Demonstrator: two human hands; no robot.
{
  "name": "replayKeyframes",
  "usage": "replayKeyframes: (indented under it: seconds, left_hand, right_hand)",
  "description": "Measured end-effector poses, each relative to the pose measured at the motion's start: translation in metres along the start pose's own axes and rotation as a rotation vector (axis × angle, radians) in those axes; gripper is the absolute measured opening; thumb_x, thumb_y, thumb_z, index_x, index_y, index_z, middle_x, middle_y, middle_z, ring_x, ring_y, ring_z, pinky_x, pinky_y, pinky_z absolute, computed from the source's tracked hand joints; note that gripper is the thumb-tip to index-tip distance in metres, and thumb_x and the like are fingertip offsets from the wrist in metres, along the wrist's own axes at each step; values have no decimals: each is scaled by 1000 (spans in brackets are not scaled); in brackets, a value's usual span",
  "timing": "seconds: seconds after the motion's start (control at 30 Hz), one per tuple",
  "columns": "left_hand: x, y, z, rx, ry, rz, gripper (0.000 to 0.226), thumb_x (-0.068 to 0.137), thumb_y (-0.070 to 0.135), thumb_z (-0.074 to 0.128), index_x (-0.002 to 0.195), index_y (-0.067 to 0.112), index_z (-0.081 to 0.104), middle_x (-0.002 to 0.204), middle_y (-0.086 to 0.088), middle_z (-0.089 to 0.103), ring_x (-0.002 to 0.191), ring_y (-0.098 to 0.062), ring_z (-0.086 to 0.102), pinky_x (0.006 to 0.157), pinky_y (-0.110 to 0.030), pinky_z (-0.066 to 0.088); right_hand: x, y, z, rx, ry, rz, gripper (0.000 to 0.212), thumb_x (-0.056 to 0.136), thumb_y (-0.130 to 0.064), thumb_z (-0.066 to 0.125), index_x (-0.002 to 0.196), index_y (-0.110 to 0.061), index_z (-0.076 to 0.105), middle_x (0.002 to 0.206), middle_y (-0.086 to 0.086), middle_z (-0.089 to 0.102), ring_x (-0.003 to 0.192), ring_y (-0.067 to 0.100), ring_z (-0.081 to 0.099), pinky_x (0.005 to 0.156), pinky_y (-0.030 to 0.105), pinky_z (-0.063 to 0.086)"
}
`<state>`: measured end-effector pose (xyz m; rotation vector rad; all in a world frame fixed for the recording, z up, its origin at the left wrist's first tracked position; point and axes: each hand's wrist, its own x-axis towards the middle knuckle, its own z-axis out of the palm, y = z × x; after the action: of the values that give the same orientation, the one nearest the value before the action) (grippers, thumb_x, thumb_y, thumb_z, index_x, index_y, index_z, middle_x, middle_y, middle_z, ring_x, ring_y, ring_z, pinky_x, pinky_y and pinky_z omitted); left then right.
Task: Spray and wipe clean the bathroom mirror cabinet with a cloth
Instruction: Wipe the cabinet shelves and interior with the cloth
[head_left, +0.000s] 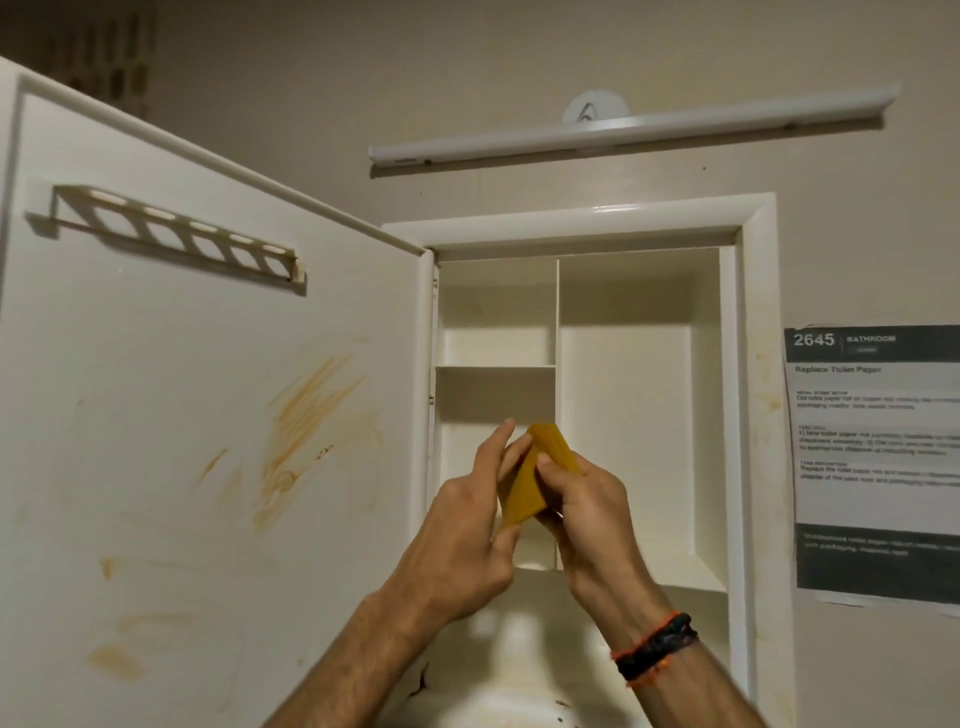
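Note:
The white wall cabinet (748, 364) stands wide open with bare shelves inside. Its door (208, 415) swings out to the left, showing its inner face smeared with orange-brown stains. A small yellow cloth (524, 493) is folded between both hands in front of the lower left shelf. My left hand (467, 540) pinches the cloth's left and bottom edge. My right hand (587, 509) grips its right side, thumb on top. The mirror face is hidden from view, and no spray bottle can be made out clearly.
A slotted white holder (171, 234) is fixed high on the door's inner face. A tube light (623, 130) hangs above the cabinet. A printed notice (878, 457) is taped to the wall on the right. A blurred white shape (519, 654) lies below my wrists.

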<state>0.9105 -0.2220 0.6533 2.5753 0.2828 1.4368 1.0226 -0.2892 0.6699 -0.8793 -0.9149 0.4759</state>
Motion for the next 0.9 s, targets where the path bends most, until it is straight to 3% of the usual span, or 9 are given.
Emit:
replayKeyframes:
  seconds: [0.17,0.27,0.37,0.43,0.53,0.6,0.67,0.77,0.9]
  left_hand:
    - [26,-6,-14,182,114,45,93,84,40,70,154,34,10,154,10,35,138,-8,35,110,-17,23]
    - [49,-8,-20,379,105,93,91,91,40,61,155,27,-3,163,8,8,149,-11,6,118,-28,15]
    - [68,-12,-23,536,58,91,91,93,32,59,154,20,-8,164,3,-3,150,-18,-8,118,-31,8]
    - [74,-16,-21,598,11,74,91,94,30,57,154,15,-10,163,-1,-8,150,-22,-12,122,-36,2]
    - [75,-22,-19,638,-21,53,92,94,27,55,154,13,-13,162,-3,-16,149,-24,-16,123,-40,-1]
    - [74,-25,-18,642,-14,58,92,93,26,54,154,14,-14,162,-2,-18,149,-22,-18,123,-41,-1]
    - [73,-27,-17,640,-12,59,93,92,24,54,153,15,-17,161,0,-22,148,-21,-21,122,-42,-2]
    - [73,-31,-16,638,-17,58,95,92,24,53,152,17,-20,160,2,-26,147,-20,-23,122,-42,-2]
    - [74,-35,-16,624,-18,63,96,92,25,53,151,19,-22,160,4,-25,147,-18,-23,123,-42,-2]
  right_hand:
    - [16,-32,-8,165,54,-57,17,97,-10,56,110,-15,67,100,4,76,94,18,72,72,29,58]
    - [30,-62,-9,86,148,-273,16,97,-8,57,101,-18,70,95,1,74,93,16,70,73,26,57]
    - [43,-91,-1,-263,295,-746,30,96,-7,58,119,-23,65,104,-12,69,102,3,65,83,18,54]
    - [54,-106,6,-498,235,-1120,49,89,11,53,129,-17,60,116,-10,68,110,-3,62,93,18,51]
    - [79,-117,13,-1090,121,-1434,56,82,21,48,130,-4,61,133,12,61,130,24,54,113,44,38]
    - [95,-115,14,-1386,29,-1398,49,87,19,51,129,-3,62,135,16,59,133,30,49,115,49,35]
    - [103,-105,12,-1559,-86,-1244,48,92,14,48,135,-7,57,142,14,53,140,29,40,120,44,27]
    - [110,-89,4,-1592,-114,-1141,63,90,17,46,147,-9,42,155,10,35,149,23,21,122,32,6]
    - [116,-94,4,-1579,-124,-1110,73,87,7,52,153,-11,26,163,6,15,151,17,6,121,28,7]
